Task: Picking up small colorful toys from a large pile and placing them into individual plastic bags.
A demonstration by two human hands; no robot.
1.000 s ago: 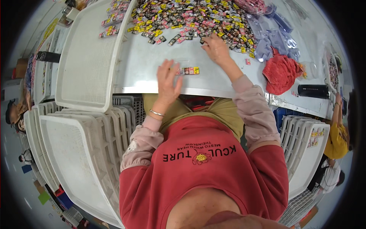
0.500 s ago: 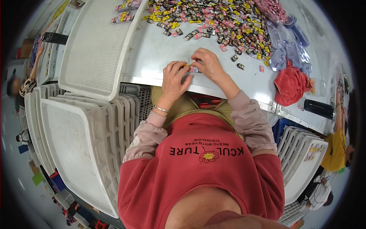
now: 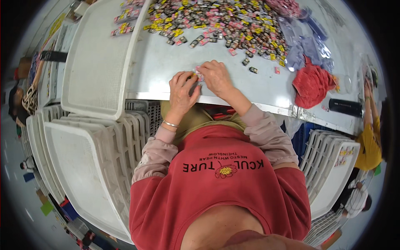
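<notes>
Close to the front edge of the white table, both of my hands work together on a small pink-and-white piece. My left hand is on its left side, fingers bent, with a bit of yellow at its fingertips. From the right, my right hand presses its curled fingers and thumb on the same piece. The fingers hide much of it. Farther back lies a wide heap of small black, pink and yellow packets; a few loose ones are scattered nearer my right hand.
A white mesh tray at the left holds filled packs at its far end. Stacked trays stand below it. On the right are a red cloth, clear plastic pieces and a black cylinder. Other people work at both sides.
The view has shifted slightly, so the table's things sit a little further left. Both hands stay on the small piece, with the right fingers drawn closer over it.
</notes>
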